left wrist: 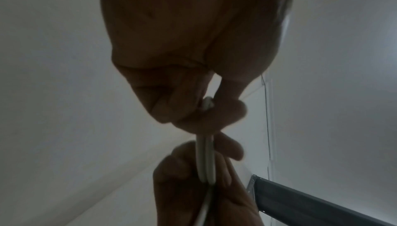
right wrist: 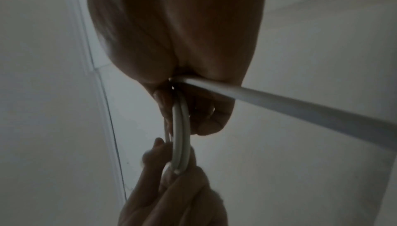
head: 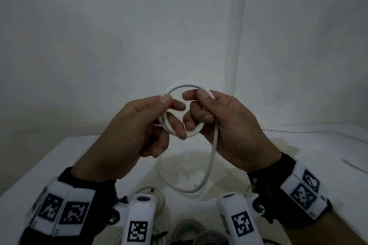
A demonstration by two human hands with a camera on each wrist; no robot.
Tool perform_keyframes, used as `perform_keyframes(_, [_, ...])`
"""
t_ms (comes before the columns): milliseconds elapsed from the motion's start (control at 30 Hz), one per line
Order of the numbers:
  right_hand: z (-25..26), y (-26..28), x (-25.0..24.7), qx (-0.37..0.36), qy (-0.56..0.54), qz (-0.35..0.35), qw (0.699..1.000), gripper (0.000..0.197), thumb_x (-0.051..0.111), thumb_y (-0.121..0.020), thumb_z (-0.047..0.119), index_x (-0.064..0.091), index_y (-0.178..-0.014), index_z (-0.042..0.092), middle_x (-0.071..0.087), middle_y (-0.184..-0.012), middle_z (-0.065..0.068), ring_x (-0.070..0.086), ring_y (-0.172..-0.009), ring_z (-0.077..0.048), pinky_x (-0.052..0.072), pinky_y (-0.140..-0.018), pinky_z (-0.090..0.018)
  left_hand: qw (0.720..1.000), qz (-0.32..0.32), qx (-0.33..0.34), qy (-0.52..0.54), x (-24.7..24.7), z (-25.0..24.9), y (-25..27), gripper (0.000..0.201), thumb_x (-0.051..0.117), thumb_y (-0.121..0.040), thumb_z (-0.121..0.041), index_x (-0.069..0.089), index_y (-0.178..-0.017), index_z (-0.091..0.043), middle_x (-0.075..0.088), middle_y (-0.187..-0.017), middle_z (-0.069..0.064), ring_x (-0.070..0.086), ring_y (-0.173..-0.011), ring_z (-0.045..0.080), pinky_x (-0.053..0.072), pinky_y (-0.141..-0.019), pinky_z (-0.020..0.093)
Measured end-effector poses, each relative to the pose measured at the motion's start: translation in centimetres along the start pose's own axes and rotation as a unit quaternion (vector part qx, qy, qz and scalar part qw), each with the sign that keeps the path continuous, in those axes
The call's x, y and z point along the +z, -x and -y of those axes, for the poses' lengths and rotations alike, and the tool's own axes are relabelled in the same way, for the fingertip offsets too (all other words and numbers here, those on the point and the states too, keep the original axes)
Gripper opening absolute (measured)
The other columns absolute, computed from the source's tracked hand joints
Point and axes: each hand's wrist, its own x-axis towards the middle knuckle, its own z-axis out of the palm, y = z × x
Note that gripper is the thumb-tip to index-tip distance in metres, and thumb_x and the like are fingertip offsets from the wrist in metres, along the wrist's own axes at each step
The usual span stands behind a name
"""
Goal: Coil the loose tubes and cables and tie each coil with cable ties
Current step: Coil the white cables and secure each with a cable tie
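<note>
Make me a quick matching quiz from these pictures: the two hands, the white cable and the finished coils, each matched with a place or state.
Things:
1. left hand
2. right hand
3. white cable
4. grey coils

Places or states:
A. lying on the table by the near edge
B. holds the coil's right side, loose tail hanging beneath
C. pinches the coil's left side
D. wound into a small coil in the air

Pairs: 1-C, 2-B, 3-D, 4-A

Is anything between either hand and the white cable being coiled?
Nothing visible. The left hand and right hand both already grip the white cable coil directly, held above the table; its loose tail hangs free beneath.
</note>
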Motion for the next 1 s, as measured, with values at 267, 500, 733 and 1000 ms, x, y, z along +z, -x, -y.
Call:
perform_keyframes(267, [0.5,0.0,-0.1,-0.008,-0.078,0.035,0.996,0.039,0.039,-0.105,0.021,0.052,-0.133,-0.003,0.047,-0.08,0.0,0.054,-0.08,-0.02,0.043,-0.082,-0.035,0.991,-0.023,-0.014,0.133,0.7,0.6,-0.3,0.038,0.037,-0.104,-0.038,0.046,-0.075,-0.015,0.051,-0.06,0.006,0.038,-0.044,0.016,0.029,-0.042,0.022])
perform_keyframes(500, [0.4,-0.2,-0.5,-0.018,0.068,0.011,0.997,0.042,0.037,-0.108,0.02,0.054,-0.125,-0.014,0.038,-0.069,0.0,0.047,-0.062,-0.019,0.043,-0.067,-0.026,0.999,0.022,-0.018,-0.019,-0.9,0.3,-0.1,0.039,0.043,-0.098,-0.038,0.065,-0.076,-0.013,0.061,-0.068,0.015,0.034,-0.038,0.016,0.018,-0.041,0.025])
perform_keyframes(733, [0.7,-0.1,-0.4,-0.029,-0.037,0.027,0.999,0.037,0.034,-0.108,0.014,0.052,-0.135,-0.006,0.051,-0.079,-0.003,0.051,-0.07,-0.021,0.048,-0.072,-0.027,0.996,-0.019,0.006,0.083,0.2,0.8,-0.4,0.03,0.043,-0.096,-0.037,0.05,-0.079,-0.013,0.05,-0.065,0.003,0.038,-0.046,0.015,0.024,-0.045,0.025])
perform_keyframes(1000, [0.6,0.1,-0.5,-0.026,0.125,0.033,0.991,0.033,0.037,-0.11,0.015,0.062,-0.129,0.003,0.044,-0.075,-0.001,0.041,-0.061,-0.016,0.039,-0.061,-0.023,0.998,0.021,-0.005,-0.057,-1.6,0.5,-0.1,0.033,0.049,-0.102,-0.035,0.065,-0.084,-0.012,0.052,-0.063,0.008,0.034,-0.043,0.017,0.021,-0.043,0.023])
